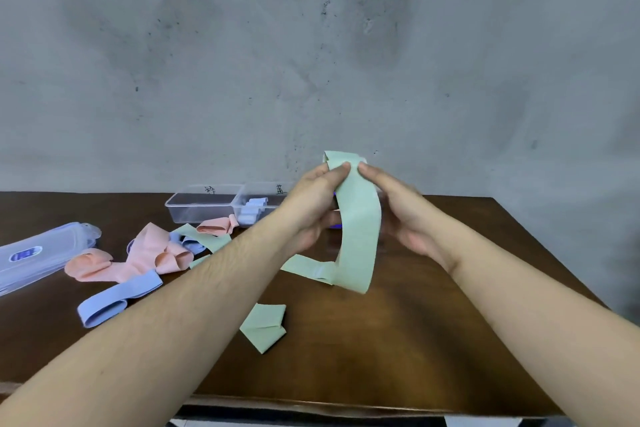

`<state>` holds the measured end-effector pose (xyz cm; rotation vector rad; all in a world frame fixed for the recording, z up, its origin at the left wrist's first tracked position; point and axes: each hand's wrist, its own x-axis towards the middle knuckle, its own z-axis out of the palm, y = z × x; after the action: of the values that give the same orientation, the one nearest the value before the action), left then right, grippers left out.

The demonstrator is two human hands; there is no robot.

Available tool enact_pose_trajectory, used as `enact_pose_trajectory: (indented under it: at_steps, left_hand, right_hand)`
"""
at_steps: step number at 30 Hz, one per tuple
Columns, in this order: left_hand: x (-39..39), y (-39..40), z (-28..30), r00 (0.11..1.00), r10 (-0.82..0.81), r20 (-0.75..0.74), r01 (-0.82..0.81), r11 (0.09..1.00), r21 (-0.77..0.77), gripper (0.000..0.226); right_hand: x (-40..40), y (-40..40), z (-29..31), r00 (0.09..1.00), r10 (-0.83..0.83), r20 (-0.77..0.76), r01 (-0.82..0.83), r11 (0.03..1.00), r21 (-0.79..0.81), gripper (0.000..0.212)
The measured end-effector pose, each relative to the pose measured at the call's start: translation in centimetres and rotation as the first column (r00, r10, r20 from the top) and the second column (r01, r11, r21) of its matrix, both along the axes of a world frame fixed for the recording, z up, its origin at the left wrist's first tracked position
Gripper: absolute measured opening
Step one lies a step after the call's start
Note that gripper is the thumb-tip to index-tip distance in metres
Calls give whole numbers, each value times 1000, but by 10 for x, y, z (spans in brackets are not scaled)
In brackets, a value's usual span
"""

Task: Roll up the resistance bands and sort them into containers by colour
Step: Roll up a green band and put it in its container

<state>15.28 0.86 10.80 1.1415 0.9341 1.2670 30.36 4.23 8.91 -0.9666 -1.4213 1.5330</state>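
- Early in task, by the look of it. Both hands raised above dark brown wooden table [433, 288], pinching top of pale green flat elastic resistance band [358, 236]; start of a roll at its upper end, long tail hanging to table surface at 6 o'clock of the hands.
- Left hand [311, 204]: thumb and fingers pinching band's top edge. Right hand [398, 208]: thumb on band face, fingers behind; grasping it.
- Done so far: light blue rolled bands [254, 208] lying in clear plastic container, second from left [242, 215]. Clear plastic container at far left [180, 210] holding nothing visible. Any containers further right hidden behind hands.
- Left: loose pile at 9 o'clock, namely salmon pink bands [145, 250], long light blue flat band [117, 298], more green strips [207, 239]. Folded pale green piece [265, 326] at 6 o'clock, near front.
- Clear plastic lid with blue label [38, 253] at far 9 o'clock, over table's left edge.
- Open room: bare table at 3 to 5 o'clock. Front edge close below forearms; right edge near 3 o'clock; grey wall just behind containers at 12 o'clock.
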Motion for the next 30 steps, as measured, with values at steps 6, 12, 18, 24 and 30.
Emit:
enact_pose_trajectory:
  at_steps: [6,12,18,24,30]
  left_hand:
    - [-9,5,1,992,75,105,-66,994,-91,26]
    - [-12,27,-29,945,192,265,-129,963,-236,36]
    - [7,43,-68,972,107,211,-17,920,-391,27]
    - [29,68,-109,972,179,150,-92,883,-460,19]
    - [52,108,-142,981,170,-93,-193,834,-517,27]
  right_hand:
    - [-9,-38,-11,984,140,-112,-150,984,-90,50]
    - [-14,-64,-41,985,122,126,-104,985,-135,36]
    - [1,-76,-74,971,90,221,-19,953,-303,32]
    - [29,-73,-107,940,111,322,22,924,-381,24]
    - [49,-51,-130,847,166,505,50,920,-388,33]
